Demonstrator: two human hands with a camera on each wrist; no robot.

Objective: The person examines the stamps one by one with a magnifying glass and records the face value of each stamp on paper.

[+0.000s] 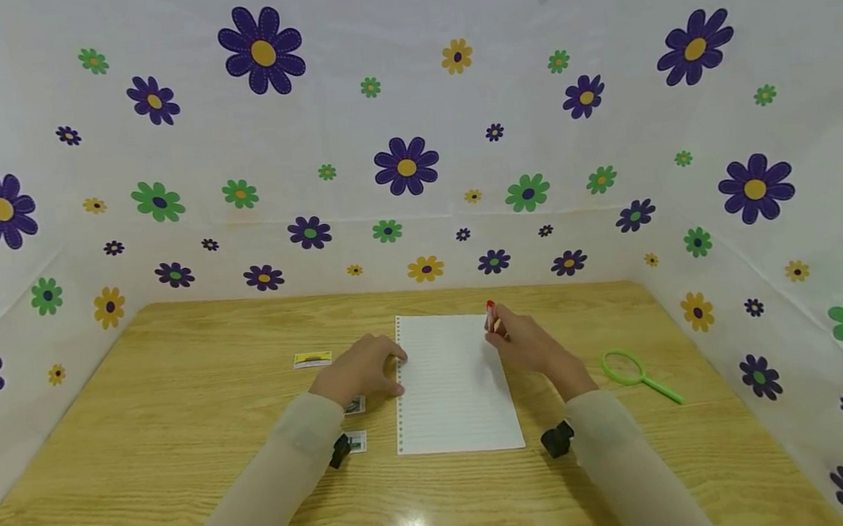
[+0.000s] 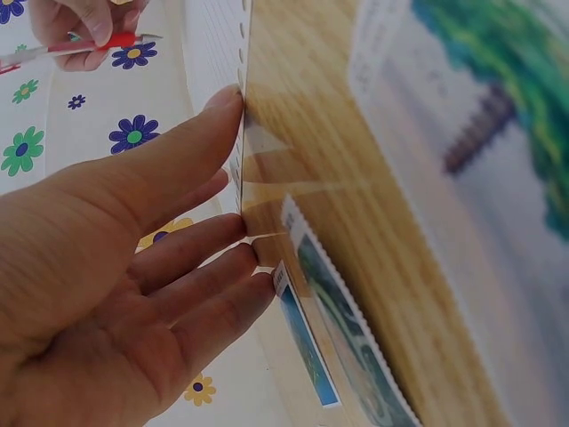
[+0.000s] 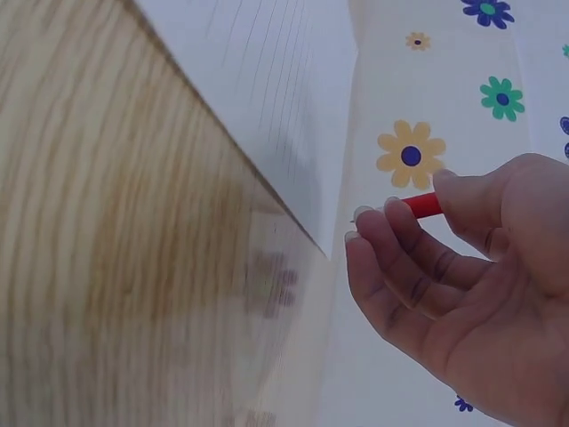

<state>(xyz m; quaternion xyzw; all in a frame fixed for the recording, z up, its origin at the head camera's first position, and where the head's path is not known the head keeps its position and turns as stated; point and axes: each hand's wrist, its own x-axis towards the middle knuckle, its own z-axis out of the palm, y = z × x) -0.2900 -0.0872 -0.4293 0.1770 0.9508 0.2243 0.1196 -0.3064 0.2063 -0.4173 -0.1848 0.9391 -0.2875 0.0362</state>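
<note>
In the head view, the lined sheet [image 1: 451, 386] lies flat on the table [image 1: 178, 401] and the right hand [image 1: 522, 342] has the pen [image 1: 490, 317] at its upper right edge. No writing shows on the page, so marking it seems not yet begun. The left hand [image 1: 359, 369] rests at the punched edge (a green magnifying glass [image 1: 662, 390] lies off to the right).

In the left wrist view, that hand's thumb stands apart from its fingers, beside perforated stamps [image 2: 307, 342]; the pen's tip shows clear of the sheet.

In the right wrist view, bent fingers and thumb pinch the pen's red part.
</note>
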